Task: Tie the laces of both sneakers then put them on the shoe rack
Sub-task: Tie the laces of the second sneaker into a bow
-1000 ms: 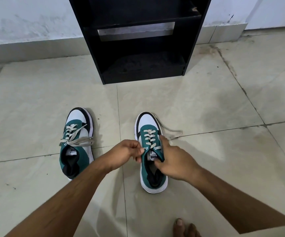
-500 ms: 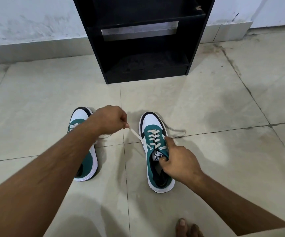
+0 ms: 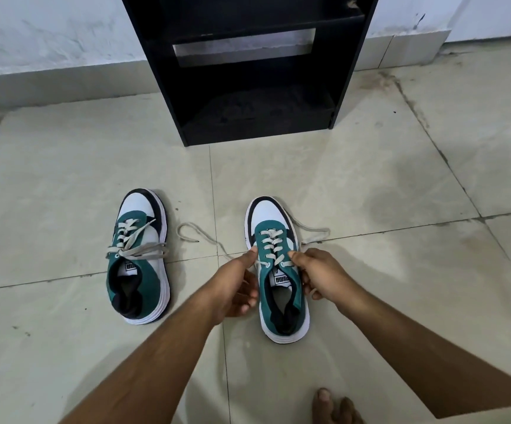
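Two green-and-white sneakers are sitting on the tiled floor [image 3: 370, 179] in front of the black shoe rack [image 3: 248, 71], toes pointing toward it. The left sneaker [image 3: 139, 255] is lying well apart from the hands, its laces crossed in a loose knot over the tongue. The left hand [image 3: 239, 286] and the right hand [image 3: 321, 276] are flanking the right sneaker [image 3: 278, 270], thumbs pressing its upper eyelet edges. Each hand is closing on a lace end; the left lace [image 3: 196, 237] is trailing in a loop across the floor, the right lace [image 3: 312, 232] is looping beside the toe.
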